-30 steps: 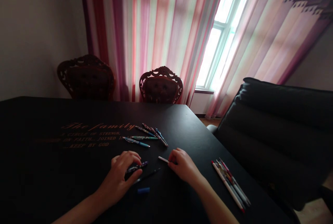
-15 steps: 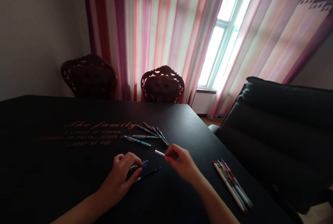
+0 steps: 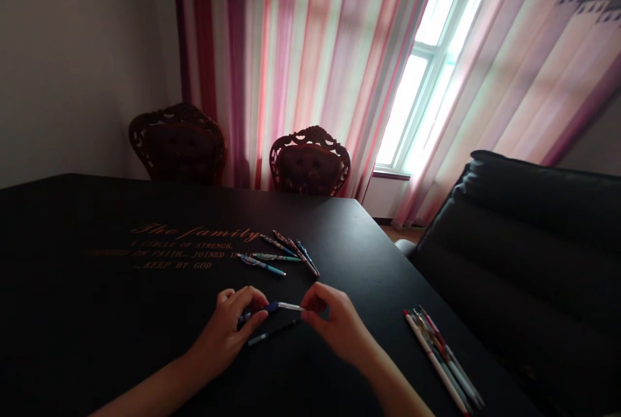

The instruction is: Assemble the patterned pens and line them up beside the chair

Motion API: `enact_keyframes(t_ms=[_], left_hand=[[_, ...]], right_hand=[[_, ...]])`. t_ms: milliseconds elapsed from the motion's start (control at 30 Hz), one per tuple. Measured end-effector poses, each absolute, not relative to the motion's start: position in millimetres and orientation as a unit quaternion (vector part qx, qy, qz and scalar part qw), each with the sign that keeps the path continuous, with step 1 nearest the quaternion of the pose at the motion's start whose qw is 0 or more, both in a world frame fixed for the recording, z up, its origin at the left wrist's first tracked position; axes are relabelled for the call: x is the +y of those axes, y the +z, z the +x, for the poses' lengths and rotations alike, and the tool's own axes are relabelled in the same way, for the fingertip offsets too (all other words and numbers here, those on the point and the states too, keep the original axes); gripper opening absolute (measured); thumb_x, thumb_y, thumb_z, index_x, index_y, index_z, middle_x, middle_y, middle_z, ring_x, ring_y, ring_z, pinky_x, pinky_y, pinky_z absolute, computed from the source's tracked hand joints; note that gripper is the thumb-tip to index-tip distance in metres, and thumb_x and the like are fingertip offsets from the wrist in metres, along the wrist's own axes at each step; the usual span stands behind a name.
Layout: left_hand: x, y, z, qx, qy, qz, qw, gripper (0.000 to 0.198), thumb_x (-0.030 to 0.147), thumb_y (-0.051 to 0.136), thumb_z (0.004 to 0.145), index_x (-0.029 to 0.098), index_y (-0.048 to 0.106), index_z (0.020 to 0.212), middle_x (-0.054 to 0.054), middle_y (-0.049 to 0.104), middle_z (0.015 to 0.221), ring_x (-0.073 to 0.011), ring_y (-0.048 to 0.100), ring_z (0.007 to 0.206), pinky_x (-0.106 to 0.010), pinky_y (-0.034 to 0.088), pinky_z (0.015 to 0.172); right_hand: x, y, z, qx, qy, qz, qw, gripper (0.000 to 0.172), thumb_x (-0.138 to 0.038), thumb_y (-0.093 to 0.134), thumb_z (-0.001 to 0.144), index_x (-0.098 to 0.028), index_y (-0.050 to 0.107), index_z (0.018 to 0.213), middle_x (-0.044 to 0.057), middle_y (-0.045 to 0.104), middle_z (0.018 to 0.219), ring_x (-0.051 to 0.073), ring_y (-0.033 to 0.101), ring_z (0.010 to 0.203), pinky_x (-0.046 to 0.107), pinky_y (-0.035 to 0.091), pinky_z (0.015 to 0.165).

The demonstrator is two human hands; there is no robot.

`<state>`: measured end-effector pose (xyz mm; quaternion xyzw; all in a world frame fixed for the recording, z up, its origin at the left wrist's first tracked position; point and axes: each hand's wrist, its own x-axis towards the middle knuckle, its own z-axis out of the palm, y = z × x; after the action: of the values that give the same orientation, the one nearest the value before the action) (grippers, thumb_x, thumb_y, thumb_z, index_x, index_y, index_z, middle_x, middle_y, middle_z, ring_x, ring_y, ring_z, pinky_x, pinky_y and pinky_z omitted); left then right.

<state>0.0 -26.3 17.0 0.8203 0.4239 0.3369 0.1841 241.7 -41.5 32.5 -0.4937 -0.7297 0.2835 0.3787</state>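
My left hand (image 3: 228,330) is closed round a patterned pen barrel (image 3: 259,309) with a blue end, held just above the black table (image 3: 121,313). My right hand (image 3: 334,323) pinches a thin white refill (image 3: 290,306), whose tip meets the barrel's blue end. A dark slim pen part (image 3: 272,332) lies on the table under and between the two hands.
Several patterned pens (image 3: 284,254) lie loose beyond my hands, next to orange lettering (image 3: 194,234) on the table. A neat row of pens (image 3: 444,362) lies at the right edge. A black padded chair (image 3: 524,255) stands right; two carved chairs (image 3: 310,161) stand at the far side.
My right hand has brought the white refill left and down until its tip meets the barrel in my left hand. The small blue cap seen near the front edge is out of view.
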Motion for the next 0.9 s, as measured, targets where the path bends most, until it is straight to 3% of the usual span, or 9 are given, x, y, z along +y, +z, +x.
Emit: enact_keyframes(t_ms=[467, 900], left_hand=[[-28.0, 16.0, -1.9, 0.434, 0.324, 0.804, 0.245, 0.025, 0.045, 0.050, 0.093, 0.026, 0.066, 0.094, 0.000, 0.068, 0.085, -0.0221, 0.058, 0.086, -0.034, 0.046, 0.078], [-22.4, 10.6, 3.5, 0.428, 0.411, 0.675, 0.438, 0.024, 0.043, 0.063, 0.084, 0.019, 0.061, 0.083, -0.001, 0.063, 0.080, -0.0207, 0.059, 0.081, -0.029, 0.045, 0.074]], right_hand=[[-39.5, 33.4, 242.3, -0.731, 0.263, -0.481, 0.406, 0.008, -0.013, 0.071, 0.072, -0.019, 0.068, 0.076, -0.001, 0.063, 0.075, 0.015, 0.058, 0.071, 0.025, 0.044, 0.066], [-38.2, 24.4, 237.8, -0.647, 0.346, -0.473, 0.487, 0.007, -0.021, 0.070, 0.076, -0.017, 0.069, 0.082, 0.003, 0.068, 0.080, 0.019, 0.062, 0.075, 0.028, 0.047, 0.069]])
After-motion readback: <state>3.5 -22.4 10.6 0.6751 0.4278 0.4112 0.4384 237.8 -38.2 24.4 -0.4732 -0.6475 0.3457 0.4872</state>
